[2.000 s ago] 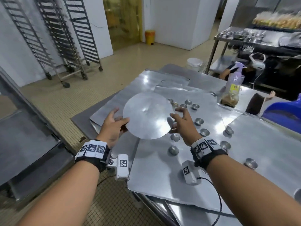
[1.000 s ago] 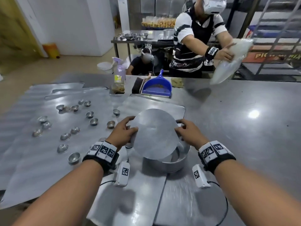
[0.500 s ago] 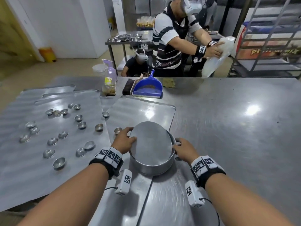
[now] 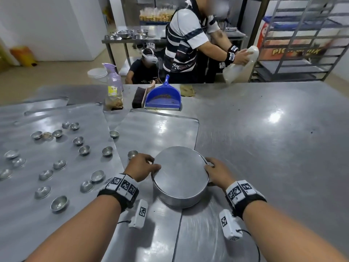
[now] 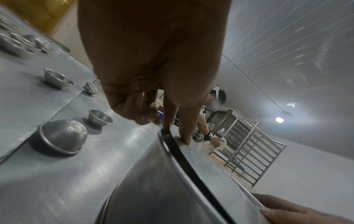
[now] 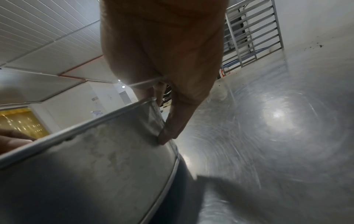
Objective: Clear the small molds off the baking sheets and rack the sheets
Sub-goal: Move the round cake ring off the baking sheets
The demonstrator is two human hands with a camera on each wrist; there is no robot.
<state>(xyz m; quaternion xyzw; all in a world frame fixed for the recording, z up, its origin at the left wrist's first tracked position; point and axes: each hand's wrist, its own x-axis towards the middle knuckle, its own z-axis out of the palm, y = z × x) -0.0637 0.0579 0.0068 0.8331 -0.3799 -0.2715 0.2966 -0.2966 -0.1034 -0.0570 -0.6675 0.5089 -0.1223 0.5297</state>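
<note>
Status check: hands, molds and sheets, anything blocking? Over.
Left hand and right hand hold round disc atop round pan. Small molds uncleared on baking sheet. Pan sits on nearer sheet.

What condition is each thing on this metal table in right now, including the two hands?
Round disc: lying on the round pan, slightly tilted.
Round pan: upright on the table.
Left hand: fingertips on the disc's edge.
Right hand: fingertips on the disc's edge.
Small molds: scattered on the baking sheet, mostly upright.
Dustpan: lying flat.
</note>
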